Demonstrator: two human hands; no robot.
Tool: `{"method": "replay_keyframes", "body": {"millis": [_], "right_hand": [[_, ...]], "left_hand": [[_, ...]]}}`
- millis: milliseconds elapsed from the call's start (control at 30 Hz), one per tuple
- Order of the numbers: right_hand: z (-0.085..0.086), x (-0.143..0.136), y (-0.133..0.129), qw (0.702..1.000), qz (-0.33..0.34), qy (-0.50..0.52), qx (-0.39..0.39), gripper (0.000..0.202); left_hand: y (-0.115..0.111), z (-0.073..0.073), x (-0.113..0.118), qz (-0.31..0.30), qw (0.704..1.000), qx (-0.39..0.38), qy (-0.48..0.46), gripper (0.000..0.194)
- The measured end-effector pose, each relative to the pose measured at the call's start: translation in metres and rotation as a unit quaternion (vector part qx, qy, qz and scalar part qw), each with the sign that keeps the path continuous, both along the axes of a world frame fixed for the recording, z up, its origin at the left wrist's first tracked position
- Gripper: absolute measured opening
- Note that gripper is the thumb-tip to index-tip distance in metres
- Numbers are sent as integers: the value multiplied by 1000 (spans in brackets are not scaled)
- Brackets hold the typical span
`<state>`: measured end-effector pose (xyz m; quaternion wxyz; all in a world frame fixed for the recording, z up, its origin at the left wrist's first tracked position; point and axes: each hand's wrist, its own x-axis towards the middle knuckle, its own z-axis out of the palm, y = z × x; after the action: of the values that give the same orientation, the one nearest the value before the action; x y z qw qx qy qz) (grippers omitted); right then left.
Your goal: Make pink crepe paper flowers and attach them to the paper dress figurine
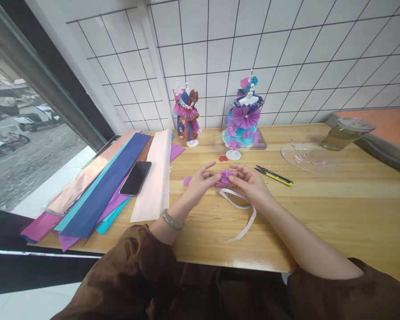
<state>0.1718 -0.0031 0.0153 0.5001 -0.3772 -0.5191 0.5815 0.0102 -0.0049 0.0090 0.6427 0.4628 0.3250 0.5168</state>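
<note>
A small pleated purple paper flower [226, 176] is pinched between my two hands above the table. My left hand [202, 180] holds its left edge with thumb and fingers, and my right hand [248, 181] holds its right edge. Behind and below the flower lies a strip of purple paper [187, 181], partly hidden by my hands. A white ribbon [250, 224] curls on the wood below my right hand. Just beyond the fingers lies a small red paper flower [223, 158].
Folded coloured paper [110, 186] and a black phone [136, 178] lie at left. Two decorated dress stands [233, 154] [192, 143] stand near the wall. A yellow-black cutter [280, 178], a clear plate [288, 162] and a cup [342, 135] are at right.
</note>
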Motion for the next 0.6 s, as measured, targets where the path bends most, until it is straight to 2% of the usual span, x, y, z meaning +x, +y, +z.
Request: {"method": "replay_keyframes", "body": {"millis": [200,400,600], "right_hand": [[7,-5,-6,1000,21,-5,-7,42],[3,-1,-3,999,39,17,-26,42],[3,1,-2,999,29,1,-32,42]], "left_hand": [[0,1,0,-4,1000,11,21,64],[0,0,1,-3,999,13,34,64],[-1,-1,4,-22,999,15,29,64]]}}
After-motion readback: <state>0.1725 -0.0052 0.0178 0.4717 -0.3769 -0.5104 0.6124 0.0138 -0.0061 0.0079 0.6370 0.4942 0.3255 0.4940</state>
